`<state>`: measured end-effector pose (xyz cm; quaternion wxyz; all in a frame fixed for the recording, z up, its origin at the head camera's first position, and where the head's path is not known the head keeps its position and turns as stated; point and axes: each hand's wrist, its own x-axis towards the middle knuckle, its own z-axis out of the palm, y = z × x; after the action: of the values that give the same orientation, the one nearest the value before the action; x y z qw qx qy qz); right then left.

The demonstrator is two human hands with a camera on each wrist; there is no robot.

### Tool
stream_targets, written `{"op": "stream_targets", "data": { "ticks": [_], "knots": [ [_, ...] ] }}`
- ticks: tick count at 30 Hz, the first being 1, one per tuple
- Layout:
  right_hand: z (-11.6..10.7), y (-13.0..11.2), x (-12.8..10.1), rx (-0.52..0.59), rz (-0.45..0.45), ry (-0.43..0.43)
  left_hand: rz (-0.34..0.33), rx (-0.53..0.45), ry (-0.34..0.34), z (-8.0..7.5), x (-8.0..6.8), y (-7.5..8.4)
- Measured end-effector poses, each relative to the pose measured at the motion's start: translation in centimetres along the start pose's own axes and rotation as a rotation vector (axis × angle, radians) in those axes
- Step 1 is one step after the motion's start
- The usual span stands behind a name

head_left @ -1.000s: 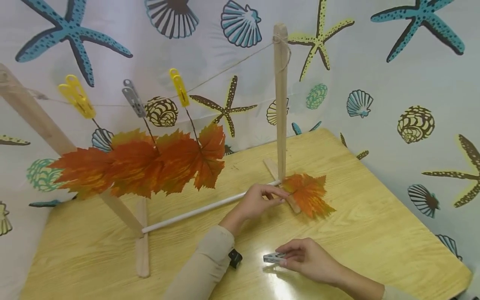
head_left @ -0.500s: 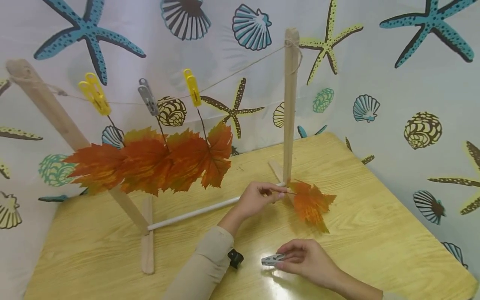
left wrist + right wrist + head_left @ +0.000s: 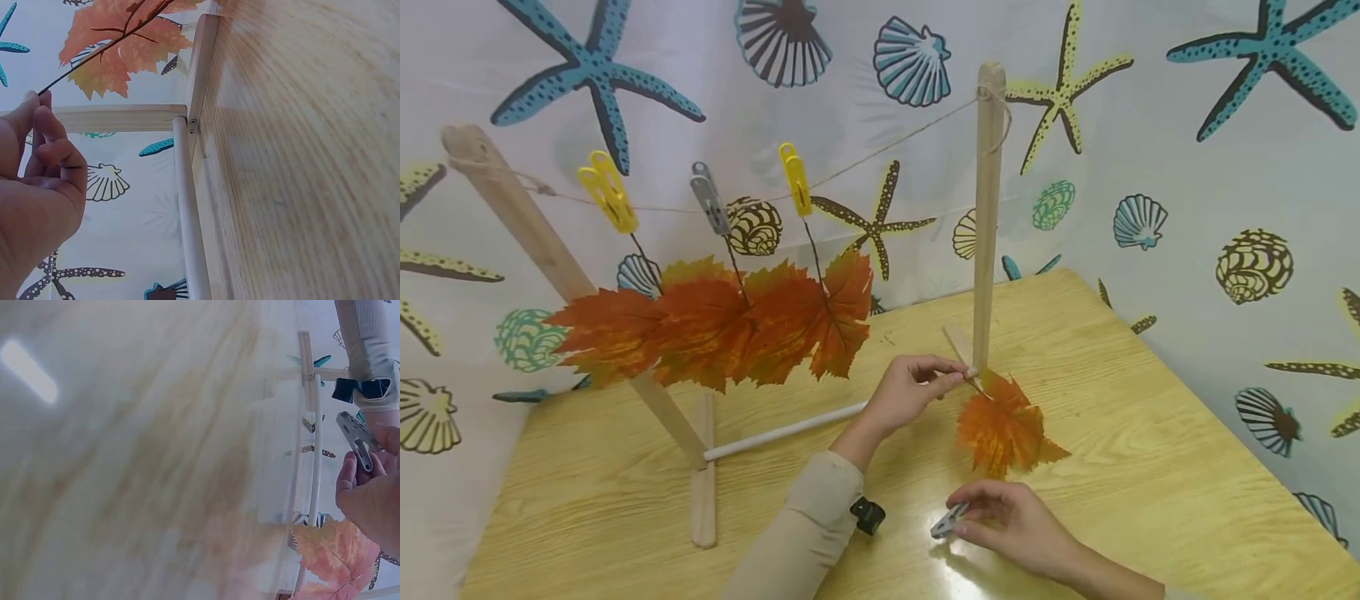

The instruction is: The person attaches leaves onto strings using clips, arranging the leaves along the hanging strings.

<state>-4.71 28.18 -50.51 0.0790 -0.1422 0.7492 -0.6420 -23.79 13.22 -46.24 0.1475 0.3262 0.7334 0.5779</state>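
Starfish and shells are covering the printed cloth backdrop (image 3: 1150, 125) behind a light wooden bench (image 3: 1150, 467). On the bench a small drying rack is standing: two wooden posts, a near-left post (image 3: 550, 250) leaning and a far-right post (image 3: 987, 217) upright, are carrying a string (image 3: 887, 146) stretched between them, and a white rod (image 3: 782, 432) is bracing their feet so the string stays taut.

Three pegs are gripping the string on its left half: a yellow peg (image 3: 604, 192), a grey peg (image 3: 709, 198) and a second yellow peg (image 3: 795, 178). Each is pinching a stem, so the three orange leaves (image 3: 715, 325) are hanging point-down and overlapping one another.

The left hand (image 3: 910, 392) is pinching the thin stem of a loose orange leaf (image 3: 1000, 425) between thumb and fingertips (image 3: 39, 115), just beside the foot of the far-right post; holding it by the stem is letting the blade dangle freely, its tip near or touching the bench, I cannot tell which. The right hand (image 3: 1015, 525) is resting near the front of the bench, right of centre, pinching a grey clothes peg (image 3: 945, 522) by its handle end, with the clamping end pointing left toward the leaf. A beige sleeve (image 3: 805, 533) with a dark wrist strap (image 3: 867, 514) is covering the left forearm.
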Motion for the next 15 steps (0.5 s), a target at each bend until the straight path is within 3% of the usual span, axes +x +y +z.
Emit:
{"op": "stream_targets", "data": {
  "ticks": [10,15],
  "knots": [
    [0.3,-0.8,0.2,0.056,0.018,0.018,-0.024,0.001,0.041,-0.2,-0.2,0.9],
    [0.0,-1.2,0.3,0.012,0.005,0.028,-0.032,0.040,0.040,-0.4,-0.1,1.6]
  ]
}}
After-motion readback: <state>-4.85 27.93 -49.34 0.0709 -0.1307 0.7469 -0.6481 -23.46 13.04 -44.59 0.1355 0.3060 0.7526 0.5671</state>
